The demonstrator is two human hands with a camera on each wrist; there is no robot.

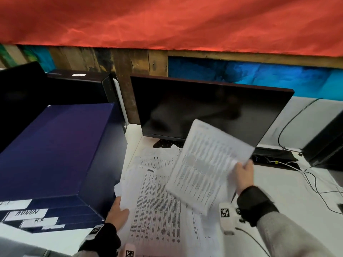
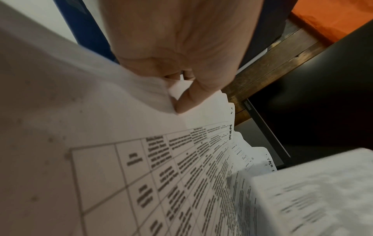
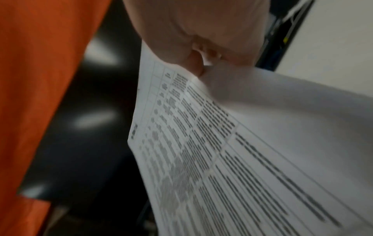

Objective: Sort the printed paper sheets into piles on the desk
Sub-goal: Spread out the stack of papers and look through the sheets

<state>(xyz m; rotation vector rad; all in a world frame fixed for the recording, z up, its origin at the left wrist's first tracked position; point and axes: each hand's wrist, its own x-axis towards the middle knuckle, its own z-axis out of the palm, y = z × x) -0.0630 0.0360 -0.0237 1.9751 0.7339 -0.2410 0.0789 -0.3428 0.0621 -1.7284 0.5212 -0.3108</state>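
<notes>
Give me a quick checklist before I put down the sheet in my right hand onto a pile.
1. Right hand pinches lifted sheet firmly: ok.
2. Lifted sheet off the desk papers: ok.
3. Sheet's heading legible for sorting: cannot tell, blurred.
4. Left hand holds the desk papers at their edge: ok.
5. Separate piles visible on the desk: not ok, the papers overlap loosely.
6. Cables clear of the papers: ok.
</notes>
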